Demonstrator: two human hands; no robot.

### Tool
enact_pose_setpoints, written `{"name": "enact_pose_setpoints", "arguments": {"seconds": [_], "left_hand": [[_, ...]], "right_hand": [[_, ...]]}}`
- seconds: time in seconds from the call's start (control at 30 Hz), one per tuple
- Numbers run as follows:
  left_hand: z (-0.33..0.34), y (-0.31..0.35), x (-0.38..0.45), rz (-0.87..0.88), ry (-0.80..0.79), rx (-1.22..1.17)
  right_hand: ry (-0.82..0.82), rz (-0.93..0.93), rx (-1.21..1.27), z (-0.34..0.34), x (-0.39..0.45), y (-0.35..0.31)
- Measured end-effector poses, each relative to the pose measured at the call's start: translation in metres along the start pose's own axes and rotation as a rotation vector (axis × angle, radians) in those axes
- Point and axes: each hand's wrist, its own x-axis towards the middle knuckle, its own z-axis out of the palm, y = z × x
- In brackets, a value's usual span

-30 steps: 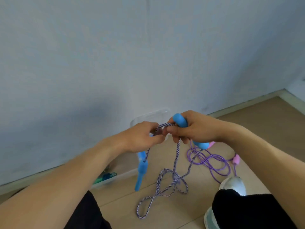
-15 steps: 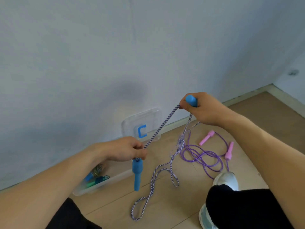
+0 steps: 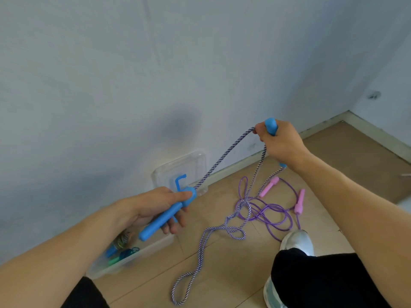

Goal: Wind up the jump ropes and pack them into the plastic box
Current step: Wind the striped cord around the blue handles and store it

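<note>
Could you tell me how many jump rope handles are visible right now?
4. One blue handle is in the left hand, one blue handle in the right hand, and two pink handles lie on the floor. The plastic box may hide more.

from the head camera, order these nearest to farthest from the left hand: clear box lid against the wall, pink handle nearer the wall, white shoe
1. clear box lid: leaning on the wall just above the left hand.
2. pink handle nearer the wall: on the floor, off toward the right hand's side.
3. white shoe: lower right, past the purple rope.
</note>
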Motion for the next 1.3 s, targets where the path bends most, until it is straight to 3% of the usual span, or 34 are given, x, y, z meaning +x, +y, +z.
{"name": "enact_pose_setpoints", "arguments": {"seconds": [0.1, 0.3, 0.43, 0.5, 0.7, 0.87, 1.07, 1.23, 1.3], "left_hand": [[0.003, 0.002, 0.003, -0.047, 0.046, -0.004], [0.009, 0.022, 0.0, 0.145, 0.11, -0.35], [0.011, 0.026, -0.01, 0.101, 0.159, -0.469], [0.013, 0.023, -0.013, 0.087, 0.161, -0.491], [0.023, 0.029, -0.018, 0.212, 0.088, -0.628], [0.019, 0.025, -0.021, 0.363, 0.055, -0.774], [0.012, 0.022, -0.026, 0.348, 0.02, -0.816], [0.006, 0.021, -0.026, 0.349, -0.032, -0.764], [0.001, 0.023, -0.031, 0.349, -0.124, -0.656]], "right_hand": [[0.011, 0.035, 0.034, 0.0, 0.003, 0.0], [0.023, 0.023, 0.004, 0.007, -0.002, -0.019], [-0.223, 0.116, -0.224, 0.017, -0.017, -0.035], [-0.348, 0.108, -0.225, 0.026, -0.029, -0.042], [-0.488, -0.338, -0.154, 0.064, -0.066, -0.049], [-0.704, -0.403, -0.166, 0.079, -0.086, -0.058], [-0.853, -0.329, 0.047, 0.079, -0.087, -0.063], [-0.839, -0.118, 0.214, 0.064, -0.072, -0.066], [-0.733, 0.023, 0.362, 0.06, -0.06, -0.064]]}}
